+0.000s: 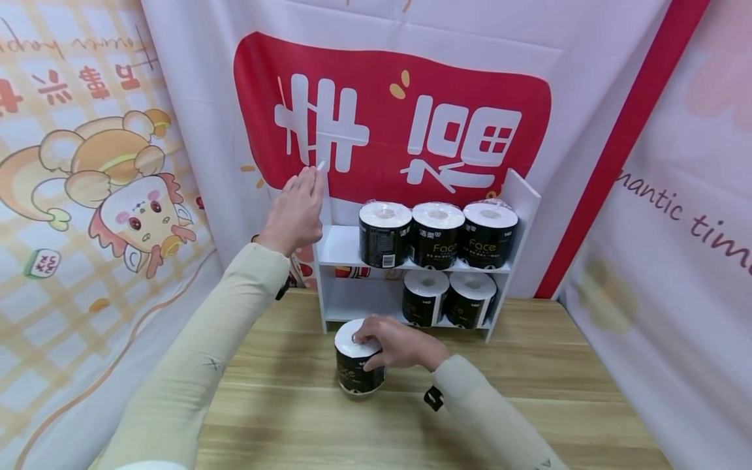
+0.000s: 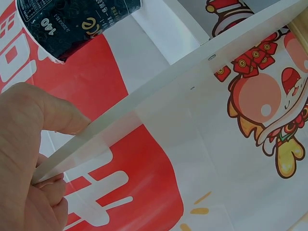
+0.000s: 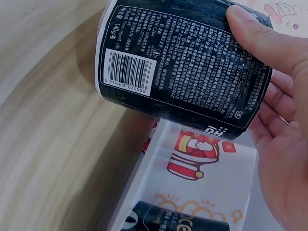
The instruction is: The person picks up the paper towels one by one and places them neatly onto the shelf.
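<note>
My left hand [image 1: 296, 212] pinches the upper left side panel of a small white two-tier shelf [image 1: 341, 245]. In the left wrist view the thumb lies on one face of the panel [image 2: 154, 96] and the fingers behind it. With my right hand [image 1: 402, 343] I grip a black-wrapped toilet paper roll [image 1: 352, 373] by its top and side, upright in front of the shelf's lower left. Its printed label and barcode [image 3: 127, 72] face the right wrist camera. Three matching rolls [image 1: 437, 241] stand on the upper tier, and two more [image 1: 420, 303] on the lower tier's right half.
The shelf stands toward the back of a wood-grain table [image 1: 282, 405]. Behind it hangs a white cloth with a red printed panel [image 1: 382, 124]. Printed cloths hang at the left [image 1: 88, 143] and right [image 1: 664, 274] too. The lower tier's bare board [image 1: 361, 300] shows at left.
</note>
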`<state>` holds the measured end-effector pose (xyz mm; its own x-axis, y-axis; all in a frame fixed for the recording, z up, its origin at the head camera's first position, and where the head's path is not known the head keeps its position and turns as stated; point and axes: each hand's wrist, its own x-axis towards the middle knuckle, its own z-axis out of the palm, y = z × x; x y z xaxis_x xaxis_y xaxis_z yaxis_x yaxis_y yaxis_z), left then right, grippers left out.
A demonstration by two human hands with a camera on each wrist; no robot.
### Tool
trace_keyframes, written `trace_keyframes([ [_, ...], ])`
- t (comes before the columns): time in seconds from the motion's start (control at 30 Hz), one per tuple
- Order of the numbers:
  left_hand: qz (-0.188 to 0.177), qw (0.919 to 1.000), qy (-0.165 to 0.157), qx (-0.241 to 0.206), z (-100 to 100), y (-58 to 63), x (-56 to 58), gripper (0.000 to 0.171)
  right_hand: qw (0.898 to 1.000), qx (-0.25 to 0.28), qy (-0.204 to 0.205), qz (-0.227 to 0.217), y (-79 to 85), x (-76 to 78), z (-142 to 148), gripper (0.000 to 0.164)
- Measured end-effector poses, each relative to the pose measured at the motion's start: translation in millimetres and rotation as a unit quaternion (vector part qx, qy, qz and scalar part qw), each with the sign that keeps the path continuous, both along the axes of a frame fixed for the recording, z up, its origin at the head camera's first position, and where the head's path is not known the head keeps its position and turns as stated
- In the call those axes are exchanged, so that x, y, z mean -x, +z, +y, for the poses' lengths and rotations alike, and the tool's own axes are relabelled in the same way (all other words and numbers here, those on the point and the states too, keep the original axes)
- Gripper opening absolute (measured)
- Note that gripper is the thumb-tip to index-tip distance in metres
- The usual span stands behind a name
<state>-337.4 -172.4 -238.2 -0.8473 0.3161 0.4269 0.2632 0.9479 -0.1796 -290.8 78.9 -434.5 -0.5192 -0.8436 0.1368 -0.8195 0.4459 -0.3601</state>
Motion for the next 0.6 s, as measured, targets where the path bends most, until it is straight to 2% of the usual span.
trace_keyframes([
  [0.27, -0.006, 1.0, 0.003, -0.003, 0, -0.2, 0.3, 0.112, 1.0, -0.001, 0.001, 0.005, 7.1, 1.2, 11, 0.048],
  [0.6, -0.002, 1.0, 0.002, 0.001, 0, -0.2, 0.8, 0.111, 1.0, -0.005, 0.0, 0.012, 25.3, -0.4, 17, 0.047],
])
